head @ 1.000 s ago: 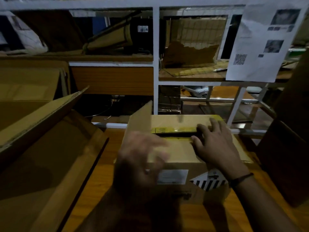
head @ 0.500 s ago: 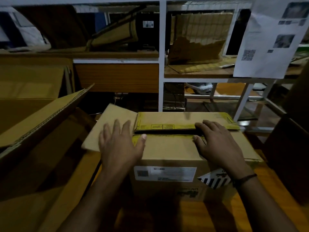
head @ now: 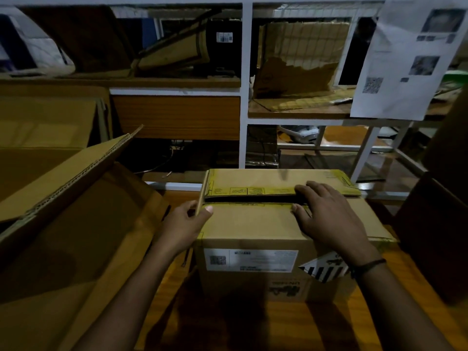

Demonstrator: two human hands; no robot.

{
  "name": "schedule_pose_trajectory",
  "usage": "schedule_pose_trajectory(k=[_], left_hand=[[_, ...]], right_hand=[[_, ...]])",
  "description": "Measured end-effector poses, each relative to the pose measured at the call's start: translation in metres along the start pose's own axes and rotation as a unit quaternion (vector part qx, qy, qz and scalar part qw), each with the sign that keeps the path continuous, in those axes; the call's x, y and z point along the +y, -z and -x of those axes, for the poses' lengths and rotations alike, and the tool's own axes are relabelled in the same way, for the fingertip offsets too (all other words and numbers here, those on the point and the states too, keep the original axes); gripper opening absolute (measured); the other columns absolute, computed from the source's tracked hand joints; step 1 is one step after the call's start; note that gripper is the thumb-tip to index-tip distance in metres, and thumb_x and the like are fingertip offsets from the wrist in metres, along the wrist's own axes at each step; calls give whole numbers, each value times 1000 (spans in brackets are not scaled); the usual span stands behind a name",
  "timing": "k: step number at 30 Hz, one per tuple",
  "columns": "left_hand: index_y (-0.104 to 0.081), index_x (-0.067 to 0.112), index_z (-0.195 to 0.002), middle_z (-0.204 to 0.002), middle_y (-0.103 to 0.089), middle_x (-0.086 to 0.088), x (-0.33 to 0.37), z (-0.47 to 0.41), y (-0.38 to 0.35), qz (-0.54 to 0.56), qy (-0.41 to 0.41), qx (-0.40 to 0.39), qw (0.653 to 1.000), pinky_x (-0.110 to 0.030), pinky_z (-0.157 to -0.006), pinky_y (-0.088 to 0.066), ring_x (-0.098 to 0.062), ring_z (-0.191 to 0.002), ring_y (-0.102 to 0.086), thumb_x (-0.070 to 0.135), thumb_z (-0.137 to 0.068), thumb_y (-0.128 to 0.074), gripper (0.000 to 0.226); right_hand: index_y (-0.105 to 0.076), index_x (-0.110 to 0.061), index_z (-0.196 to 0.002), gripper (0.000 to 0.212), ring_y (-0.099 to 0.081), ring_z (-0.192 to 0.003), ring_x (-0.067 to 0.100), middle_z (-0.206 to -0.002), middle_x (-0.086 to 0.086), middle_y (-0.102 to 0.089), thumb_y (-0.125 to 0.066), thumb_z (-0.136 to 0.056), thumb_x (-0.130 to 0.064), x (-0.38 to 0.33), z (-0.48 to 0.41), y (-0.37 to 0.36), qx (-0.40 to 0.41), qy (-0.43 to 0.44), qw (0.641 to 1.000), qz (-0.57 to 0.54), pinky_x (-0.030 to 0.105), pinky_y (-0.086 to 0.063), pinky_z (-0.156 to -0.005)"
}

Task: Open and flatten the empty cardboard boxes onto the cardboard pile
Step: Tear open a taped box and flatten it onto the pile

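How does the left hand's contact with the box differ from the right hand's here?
The left hand pinches the edge of the upright side flap; the right hand lies flat. The left hand is at the left corner of the cardboard box; the right hand spans the gap between the top flaps. Both touch the same box.

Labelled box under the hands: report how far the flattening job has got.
Done: the top flaps are parted, with a dark gap between them. In hand: the left hand pinches the raised side flap; the right hand rests flat at the seam. Left: the labelled box stands full-shape, and the big open carton beside it is not flat either.
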State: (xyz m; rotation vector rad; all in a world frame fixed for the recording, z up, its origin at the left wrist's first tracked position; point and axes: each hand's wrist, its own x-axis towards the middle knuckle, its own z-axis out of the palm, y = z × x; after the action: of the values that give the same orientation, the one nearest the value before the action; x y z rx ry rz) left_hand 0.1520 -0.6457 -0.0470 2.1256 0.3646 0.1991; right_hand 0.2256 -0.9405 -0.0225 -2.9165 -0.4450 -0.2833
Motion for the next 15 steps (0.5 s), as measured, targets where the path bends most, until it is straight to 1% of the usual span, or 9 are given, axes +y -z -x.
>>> schedule_pose_trajectory(k=[2,4,6,7,9,10,11,13,15], left_hand=[[-61,26,-138,-124,-69,3,-1,0,3,-9,-3,4,1000,-47,-90,-57,-17,-110,-66,59,-98,-52,52],[-59,30,-140,-122,-70,5,0,2,1,-68,-7,38,997,-44,-85,-58,-14,-103,-66,65,-97,-47,57],[-52,33,-144,-119,-69,4,8,8,1,-198,-20,99,975,-35,-77,-54,-12,-97,-63,56,-101,-47,49],[-48,32,-147,-123,-67,4,15,13,0,-250,-35,138,958,-34,-77,-51,-14,-99,-61,50,-103,-49,47],[-51,30,-143,-130,-61,4,29,25,-6,-250,-119,193,941,-37,-86,-49,-16,-110,-58,42,-101,-56,44],[-57,29,-136,-128,-61,5,34,28,-12,-225,-177,188,939,-38,-89,-49,-15,-109,-57,40,-99,-59,39],[-61,30,-128,-123,-61,8,38,30,-19,-211,-223,158,939,-37,-88,-50,-12,-106,-57,40,-97,-61,32],[-64,35,-118,-116,-61,14,42,31,-37,-216,-253,64,941,-32,-88,-49,-7,-104,-55,44,-97,-60,23],[-66,36,-121,-124,-61,16,45,27,-48,-230,-264,17,937,-30,-95,-46,-8,-115,-53,49,-99,-56,27]], right_hand=[[-36,-29,-155,56,-27,-149,24,-163,4,-35,-43,-104,-52,0,0,0,-1,2,1000,3,42,-23,-121],[-37,-28,-154,56,-28,-148,24,-162,4,-36,-43,-104,-52,0,2,1,3,5,1000,3,41,-24,-120],[-38,-28,-154,57,-28,-148,25,-162,5,-35,-46,-103,-52,-1,3,1,7,3,1000,-4,42,-25,-120],[-37,-28,-154,59,-27,-149,25,-163,5,-33,-49,-102,-52,-1,4,1,11,-6,1000,-15,43,-26,-121],[-37,-26,-154,66,-22,-150,28,-163,8,-27,-57,-97,-54,1,5,1,38,-40,998,-40,48,-28,-122],[-37,-25,-153,69,-21,-150,30,-162,9,-25,-61,-95,-54,2,6,1,61,-56,996,-46,52,-29,-121],[-38,-24,-150,69,-21,-148,32,-159,10,-26,-64,-93,-53,2,7,0,89,-66,993,-47,55,-29,-120],[-41,-23,-143,66,-26,-142,34,-151,11,-28,-69,-89,-49,2,9,-1,137,-78,986,-57,57,-32,-117],[-42,-21,-136,61,-30,-134,31,-143,10,-30,-71,-88,-45,1,11,-2,174,-84,978,-77,52,-38,-112]])
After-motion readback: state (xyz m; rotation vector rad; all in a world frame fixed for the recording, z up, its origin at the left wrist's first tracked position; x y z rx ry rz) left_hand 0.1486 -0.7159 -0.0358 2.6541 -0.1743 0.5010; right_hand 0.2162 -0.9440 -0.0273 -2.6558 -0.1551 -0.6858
